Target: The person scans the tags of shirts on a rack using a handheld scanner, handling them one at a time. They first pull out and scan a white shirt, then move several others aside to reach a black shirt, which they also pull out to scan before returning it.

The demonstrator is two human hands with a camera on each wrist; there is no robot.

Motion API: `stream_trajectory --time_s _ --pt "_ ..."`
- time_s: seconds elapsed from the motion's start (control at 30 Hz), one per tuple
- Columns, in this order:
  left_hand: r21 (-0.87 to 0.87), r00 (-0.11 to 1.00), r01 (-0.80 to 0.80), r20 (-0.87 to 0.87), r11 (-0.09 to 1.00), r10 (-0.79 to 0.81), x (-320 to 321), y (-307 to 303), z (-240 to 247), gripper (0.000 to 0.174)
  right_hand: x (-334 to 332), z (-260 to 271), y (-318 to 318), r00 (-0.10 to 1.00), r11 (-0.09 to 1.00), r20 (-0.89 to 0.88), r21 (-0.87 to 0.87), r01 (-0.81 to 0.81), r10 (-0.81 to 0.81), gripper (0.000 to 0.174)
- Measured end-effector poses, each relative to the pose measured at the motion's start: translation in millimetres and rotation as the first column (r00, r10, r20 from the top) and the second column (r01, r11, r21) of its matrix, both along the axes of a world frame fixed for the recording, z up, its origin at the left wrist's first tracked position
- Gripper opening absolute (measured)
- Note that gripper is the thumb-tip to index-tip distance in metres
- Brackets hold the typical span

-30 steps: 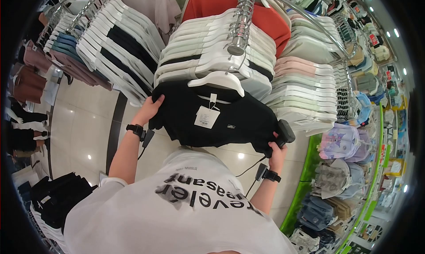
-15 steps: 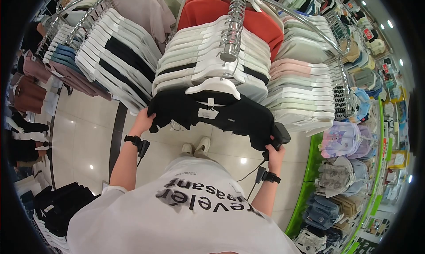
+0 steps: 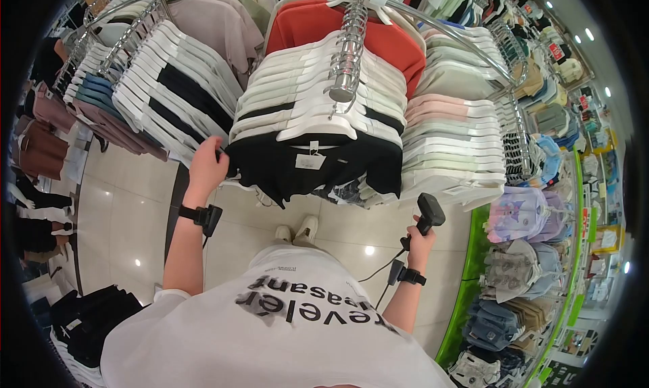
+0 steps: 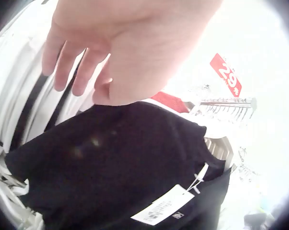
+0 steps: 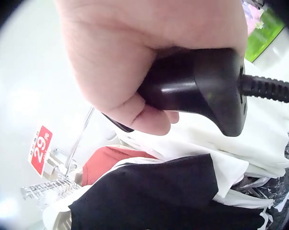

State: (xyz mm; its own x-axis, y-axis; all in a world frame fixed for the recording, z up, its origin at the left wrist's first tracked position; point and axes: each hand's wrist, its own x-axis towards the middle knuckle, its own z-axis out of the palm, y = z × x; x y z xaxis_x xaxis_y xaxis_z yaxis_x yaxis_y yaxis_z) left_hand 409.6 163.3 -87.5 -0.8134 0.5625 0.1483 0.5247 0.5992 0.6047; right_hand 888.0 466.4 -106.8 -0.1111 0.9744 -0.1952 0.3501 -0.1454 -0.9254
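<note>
A black T-shirt (image 3: 270,161) with a small chest label hangs on a white hanger (image 3: 318,128) at the front of a rack. A white price tag (image 4: 162,204) dangles from its neckline. My left hand (image 3: 208,168) is at the shirt's left shoulder, fingertips close by its edge; in the left wrist view the fingers are loosely bent above the cloth. To the right of the shirt and apart from it, my right hand (image 3: 420,243) grips a black handheld barcode scanner (image 3: 430,214), head up. Its handle and ribbed cable (image 5: 269,89) fill the right wrist view.
White and pale shirts (image 3: 291,84) hang tightly behind the black one, with a red shirt (image 3: 297,30) further back. More racks of shirts (image 3: 453,144) stand on both sides. Red price signs (image 5: 40,150) show behind. The tiled floor (image 3: 122,192) lies below.
The black T-shirt, earlier held stretched out by both hands, now hangs against the rack. My right hand has let go of it and moved away with the scanner. My left hand has loosened its grip.
</note>
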Motion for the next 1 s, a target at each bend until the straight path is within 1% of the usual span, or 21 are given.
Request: stream_trajectory --time_s 0.03,0.07,0.13,0.17,0.23,0.27,0.33,0.47,0.53,0.63,0.8,1.0 --pt "0.132 0.998 0.038 -0.058 0.991 -0.031 5 10 14 0.030 -2 2 -2 1.000 1.000 0.000 0.001 -0.001 0.001 0.042" --pt "0.133 0.998 0.037 -0.059 0.990 -0.030 10 20 24 0.030 -5 5 -4 1.000 1.000 -0.004 -0.013 0.001 -0.001 0.041" --pt "0.286 0.973 0.212 -0.152 0.934 -0.174 21 38 41 0.033 -8 5 -7 1.000 1.000 -0.008 -0.026 0.002 -0.002 0.041" --pt "0.287 0.973 0.211 -0.153 0.934 -0.173 28 45 50 0.033 -9 4 -9 1.000 1.000 -0.012 -0.021 -0.011 0.010 0.040" --pt "0.269 0.949 0.315 -0.114 0.910 -0.295 40 58 63 0.039 -11 2 -12 1.000 1.000 -0.016 -0.016 -0.024 0.023 0.039" --pt "0.271 0.949 0.315 -0.115 0.910 -0.295 43 62 63 0.039 -12 2 -13 0.999 0.999 -0.015 -0.026 -0.034 0.033 0.039" --pt "0.184 0.920 0.372 -0.199 0.910 -0.337 45 70 63 0.041 -15 4 -17 0.999 0.999 -0.016 -0.030 -0.039 0.039 0.039" --pt "0.182 0.932 0.344 -0.183 0.921 -0.312 44 76 54 0.038 -14 6 -25 0.999 0.998 0.007 -0.035 -0.046 0.047 0.038" --pt "0.207 0.925 0.355 -0.220 0.912 -0.310 40 77 51 0.031 -13 5 -29 0.999 0.998 0.003 -0.035 -0.044 0.044 0.038" --pt "0.202 0.926 0.356 -0.207 0.912 -0.316 39 76 51 0.027 -11 2 -34 0.999 0.999 -0.020 -0.031 -0.028 0.028 0.038" --pt "0.184 0.916 0.361 -0.254 0.914 -0.311 38 76 47 0.026 -11 3 -38 0.999 0.997 -0.025 -0.079 -0.025 0.023 0.037" --pt "0.196 0.917 0.356 -0.263 0.914 -0.300 38 76 46 0.025 -13 -3 -38 0.998 0.999 -0.063 -0.032 -0.023 0.021 0.036"
